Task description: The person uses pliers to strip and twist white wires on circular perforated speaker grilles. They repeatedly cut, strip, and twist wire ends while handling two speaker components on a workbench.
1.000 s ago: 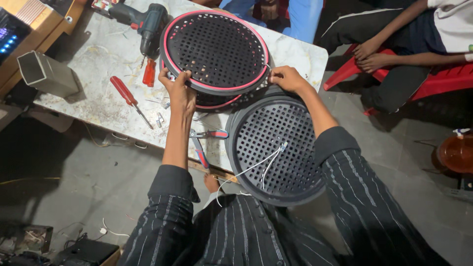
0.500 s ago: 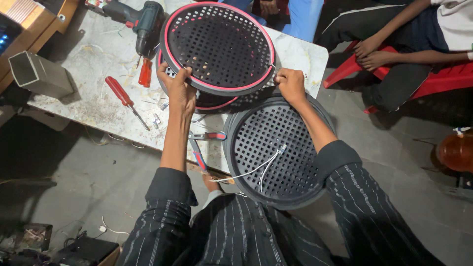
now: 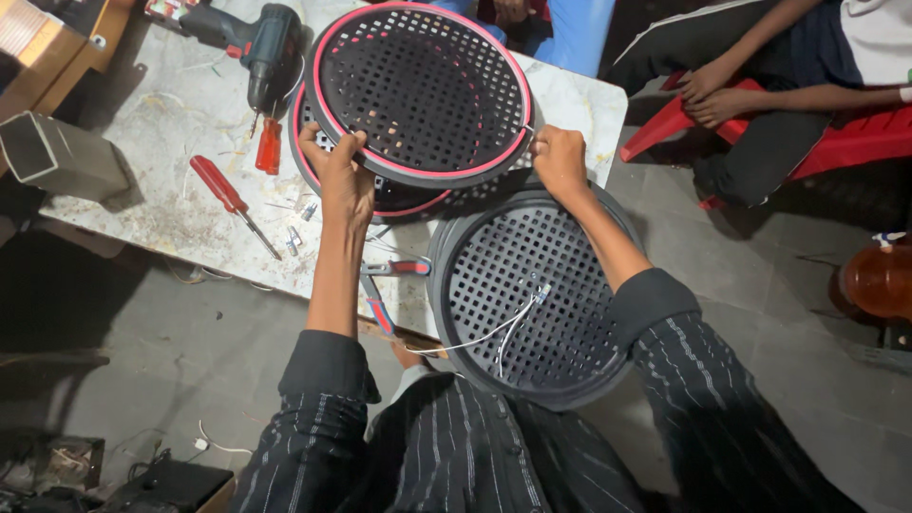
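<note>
Grille with the red ring sits tilted above the stack on the counter, your left hand and right hand clamped on opposite rims. Keep it level and centred over the grille beneath.

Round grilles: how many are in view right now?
3. The top grille is gripped by the left hand and right hand, the second grille lies beneath it, and the plain black grille rests on the lap. More may be hidden.
</note>
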